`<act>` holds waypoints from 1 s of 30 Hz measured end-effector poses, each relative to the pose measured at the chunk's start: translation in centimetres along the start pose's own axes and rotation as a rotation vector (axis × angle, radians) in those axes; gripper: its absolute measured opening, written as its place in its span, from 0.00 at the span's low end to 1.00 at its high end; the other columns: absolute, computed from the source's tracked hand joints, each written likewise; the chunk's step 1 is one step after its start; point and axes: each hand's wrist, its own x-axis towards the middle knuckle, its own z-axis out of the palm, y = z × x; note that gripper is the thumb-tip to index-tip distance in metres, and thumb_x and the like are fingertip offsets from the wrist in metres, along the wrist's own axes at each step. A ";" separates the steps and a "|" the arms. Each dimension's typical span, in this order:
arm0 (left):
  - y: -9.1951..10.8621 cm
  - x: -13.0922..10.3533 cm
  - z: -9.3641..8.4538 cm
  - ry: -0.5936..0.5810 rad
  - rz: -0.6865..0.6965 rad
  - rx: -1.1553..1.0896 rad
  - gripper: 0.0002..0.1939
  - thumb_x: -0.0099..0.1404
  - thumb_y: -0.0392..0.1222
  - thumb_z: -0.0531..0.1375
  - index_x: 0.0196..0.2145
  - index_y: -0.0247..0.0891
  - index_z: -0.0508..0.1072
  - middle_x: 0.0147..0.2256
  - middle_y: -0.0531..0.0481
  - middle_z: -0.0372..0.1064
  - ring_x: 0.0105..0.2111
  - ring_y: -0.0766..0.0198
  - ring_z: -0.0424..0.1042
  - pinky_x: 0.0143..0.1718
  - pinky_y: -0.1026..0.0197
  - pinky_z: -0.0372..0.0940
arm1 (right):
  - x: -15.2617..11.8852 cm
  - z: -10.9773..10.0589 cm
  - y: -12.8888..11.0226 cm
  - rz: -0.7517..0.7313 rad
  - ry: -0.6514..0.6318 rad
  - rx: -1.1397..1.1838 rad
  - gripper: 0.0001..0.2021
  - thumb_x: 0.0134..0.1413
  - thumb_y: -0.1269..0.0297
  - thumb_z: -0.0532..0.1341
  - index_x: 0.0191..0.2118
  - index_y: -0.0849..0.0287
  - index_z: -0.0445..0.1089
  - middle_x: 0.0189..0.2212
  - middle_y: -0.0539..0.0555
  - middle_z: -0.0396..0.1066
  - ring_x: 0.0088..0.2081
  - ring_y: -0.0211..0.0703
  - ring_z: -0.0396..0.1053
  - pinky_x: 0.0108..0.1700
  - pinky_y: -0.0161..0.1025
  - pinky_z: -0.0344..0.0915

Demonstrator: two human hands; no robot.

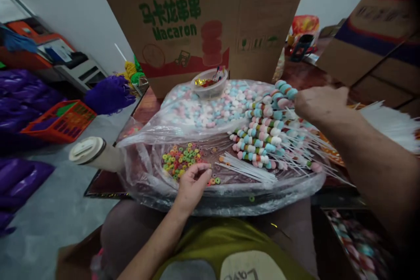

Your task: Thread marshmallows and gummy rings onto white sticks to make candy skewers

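My left hand (194, 183) is at the front of the clear plastic sheet (147, 188), thumb and fingertips drawn close together; what they hold, if anything, is too small to make out. Beside it lie colourful ring candies (182, 159) and a bundle of white sticks (249, 169). My right hand (323, 104) is closed at the far right of a pile of marshmallow skewers (259, 135). From its fingers a skewer of blue and pink marshmallows (286, 90) points left over the pile. Loose pastel marshmallows (213, 111) lie behind, under plastic.
A round plastic tub (210, 89) stands on the marshmallows, before a tall cardboard box (210, 22). A lidded cup (95, 153) is at the left table edge. More white sticks (390, 124) lie right. An orange crate (62, 122) is on the floor.
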 end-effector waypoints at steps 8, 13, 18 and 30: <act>0.6 -1.3 -2.0 -0.560 0.625 0.890 0.10 0.52 0.43 0.60 0.33 0.39 0.73 0.40 0.44 0.67 0.40 0.56 0.63 0.43 0.53 0.57 | -16.7 5.3 -8.3 -0.487 -0.679 -0.016 0.05 0.42 0.72 0.56 0.25 0.55 0.66 0.24 0.48 0.67 0.24 0.34 0.61 0.24 0.32 0.50; 0.8 -1.5 -2.0 -0.723 0.715 0.986 0.17 0.47 0.40 0.64 0.37 0.43 0.71 0.52 0.44 0.58 0.51 0.47 0.56 0.51 0.44 0.48 | -22.3 10.8 -8.5 -0.572 -0.552 -0.140 0.13 0.49 0.75 0.53 0.40 0.54 0.65 0.35 0.53 0.68 0.31 0.41 0.64 0.26 0.36 0.53; 1.0 -2.1 -4.2 -0.663 0.665 0.911 0.13 0.46 0.40 0.63 0.34 0.44 0.72 0.49 0.43 0.62 0.49 0.46 0.58 0.49 0.46 0.48 | -20.6 9.0 -8.5 -0.665 -0.313 -0.095 0.11 0.49 0.77 0.51 0.35 0.59 0.67 0.27 0.54 0.66 0.27 0.41 0.62 0.27 0.38 0.53; 3.1 -2.4 -6.8 -0.688 0.453 0.784 0.06 0.52 0.41 0.60 0.31 0.43 0.73 0.25 0.50 0.69 0.27 0.61 0.67 0.30 0.64 0.57 | -15.2 5.5 -7.9 -0.600 -0.624 0.318 0.09 0.51 0.68 0.53 0.34 0.55 0.70 0.30 0.53 0.70 0.33 0.40 0.64 0.36 0.37 0.57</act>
